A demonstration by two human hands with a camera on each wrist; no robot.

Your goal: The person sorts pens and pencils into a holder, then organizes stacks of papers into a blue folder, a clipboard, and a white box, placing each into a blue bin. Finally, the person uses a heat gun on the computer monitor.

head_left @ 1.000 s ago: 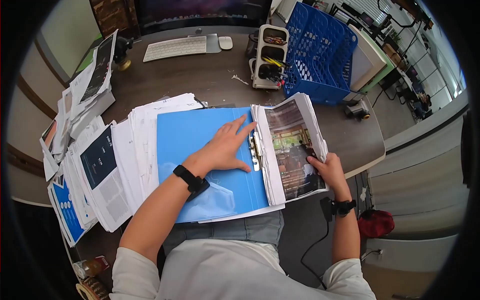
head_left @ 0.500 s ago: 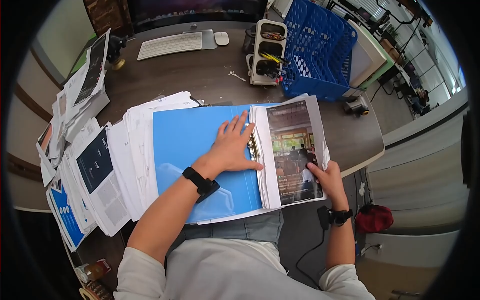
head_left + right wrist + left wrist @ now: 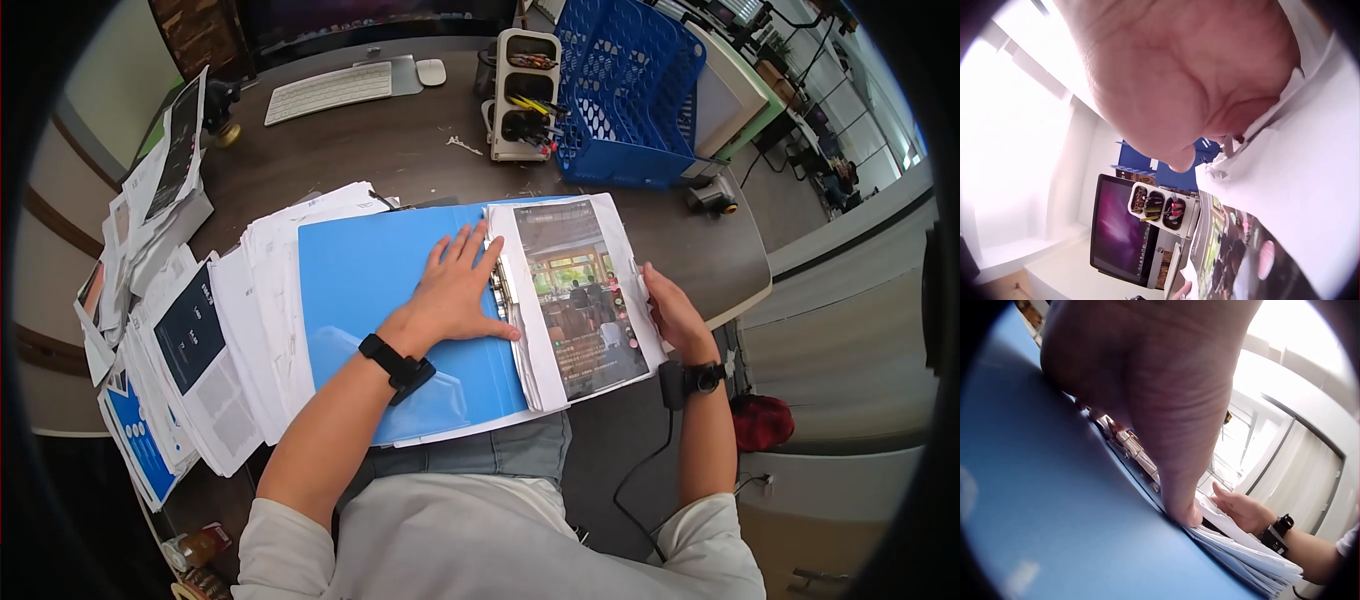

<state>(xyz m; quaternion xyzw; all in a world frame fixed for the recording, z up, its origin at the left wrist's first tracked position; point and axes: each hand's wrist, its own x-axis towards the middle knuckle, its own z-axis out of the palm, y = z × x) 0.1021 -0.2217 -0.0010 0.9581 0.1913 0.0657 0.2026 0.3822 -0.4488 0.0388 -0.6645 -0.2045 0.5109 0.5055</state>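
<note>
An opened blue folder (image 3: pixel 345 260) lies at the desk's front edge, with a metal clip (image 3: pixel 502 285) along its spine. My left hand (image 3: pixel 452 300) rests spread over the folder beside the clip, its thumb on the inner edge of the papers, as the left wrist view also shows. A thick stack of papers (image 3: pixel 532 345) lies on the folder's right side, topped by a printed photo page (image 3: pixel 585 310). At the stack's right edge is my right hand (image 3: pixel 678 312), thumb raised off the page. In the right wrist view its palm (image 3: pixel 1179 81) faces the uneven paper edges.
Loose paper piles (image 3: pixel 225 370) cover the desk's left side. Behind are a keyboard (image 3: pixel 330 93), a mouse (image 3: pixel 431 72), a pen organizer (image 3: pixel 524 95) and a blue file rack (image 3: pixel 630 95). A cable (image 3: pixel 630 508) hangs from the right wrist camera.
The right thumb has lifted off the photo page, and the right hand has shifted to the stack's outer edge. The top pages now lie flatter. The left hand stays spread near the clip.
</note>
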